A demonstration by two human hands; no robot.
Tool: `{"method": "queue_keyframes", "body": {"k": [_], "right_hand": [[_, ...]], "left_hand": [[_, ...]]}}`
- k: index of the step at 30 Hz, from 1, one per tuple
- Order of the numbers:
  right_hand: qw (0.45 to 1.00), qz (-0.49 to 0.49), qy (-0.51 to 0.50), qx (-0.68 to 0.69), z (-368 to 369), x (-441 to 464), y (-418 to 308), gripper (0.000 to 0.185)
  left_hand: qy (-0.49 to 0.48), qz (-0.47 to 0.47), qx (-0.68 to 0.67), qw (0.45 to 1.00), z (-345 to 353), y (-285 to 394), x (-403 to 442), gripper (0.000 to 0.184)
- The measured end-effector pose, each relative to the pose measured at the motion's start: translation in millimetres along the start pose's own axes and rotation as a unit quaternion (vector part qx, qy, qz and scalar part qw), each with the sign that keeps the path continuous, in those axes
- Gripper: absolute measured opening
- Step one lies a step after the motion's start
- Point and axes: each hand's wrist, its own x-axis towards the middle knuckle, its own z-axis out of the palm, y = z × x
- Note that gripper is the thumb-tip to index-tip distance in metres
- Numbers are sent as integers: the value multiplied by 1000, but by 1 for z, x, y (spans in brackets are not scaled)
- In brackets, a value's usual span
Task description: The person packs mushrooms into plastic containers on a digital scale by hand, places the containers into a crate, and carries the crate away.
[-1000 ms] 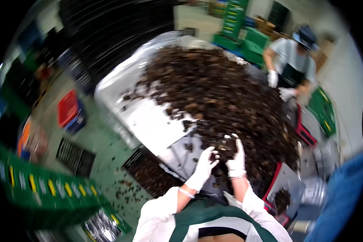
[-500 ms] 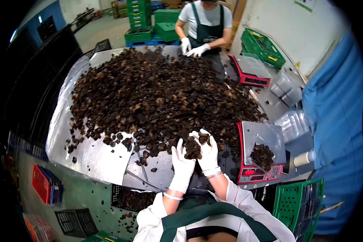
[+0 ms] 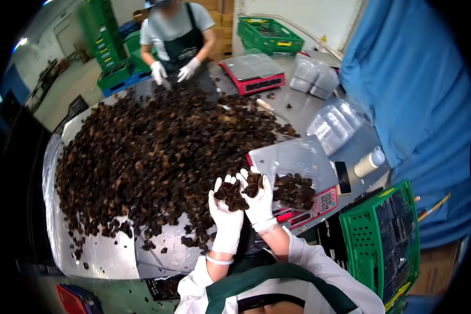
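Head view: our L hand & R hand palms-up, half-curled, each cradling dark wood-ear-like fungus pcs betw. main heap & red-edged digital scale; we judge pcs light, pliable, poss. slick, edges tearable; best scooped from below, cupped; palms mostly hidden under pcs; scale display too small to read.

Dark-brown pieces, white gloves, plain blue curtain
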Motion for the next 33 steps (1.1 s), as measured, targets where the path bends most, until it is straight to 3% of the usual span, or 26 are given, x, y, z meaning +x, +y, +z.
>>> {"method": "queue_keyframes", "body": {"k": [5, 8, 10, 12, 13, 14, 18, 20, 24, 26, 29, 32, 33], "right_hand": [[999, -35, -18, 21, -1, -7, -91, 46], [977, -116, -43, -174, -20, -12, -141, 46], [951, -152, -71, -260, -33, -16, -163, 43], [910, -186, -83, -362, -48, -17, -176, 42], [858, -209, -57, -465, -50, -20, -184, 42], [845, -238, -59, -475, -58, -16, -184, 43], [848, -246, -59, -466, -71, -12, -188, 42], [850, -255, -66, -457, -70, -12, -194, 42], [846, -231, -44, -479, -72, -21, -225, 39], [803, -228, -42, -549, -73, -27, -243, 33], [748, -243, -38, -616, -78, -34, -258, 22], [726, -238, -39, -645, -69, -44, -258, 24], [686, -244, -47, -684, -64, -47, -255, 28]], "left_hand": [[-67, -72, 127, 987, 38, -53, 2, 45], [-101, -27, 269, 957, 50, -82, 2, 39], [-84, -38, 243, 966, 42, -99, 6, 33], [-78, 0, 305, 949, 33, -109, 12, 33], [-90, 9, 332, 939, 29, -111, 14, 33], [-91, 33, 375, 922, 25, -114, 14, 34], [-45, -33, 421, 906, 19, -115, 15, 35], [-91, 122, 523, 838, 26, -119, 16, 37], [-89, 182, 588, 783, 34, -83, 6, 33], [-55, 184, 617, 763, 33, -58, 3, 23], [-76, 134, 685, 712, 31, -26, -5, 25], [-280, 177, 829, 450, 41, -14, -4, 58], [-292, 148, 826, 458, 42, -19, -3, 74]]}}
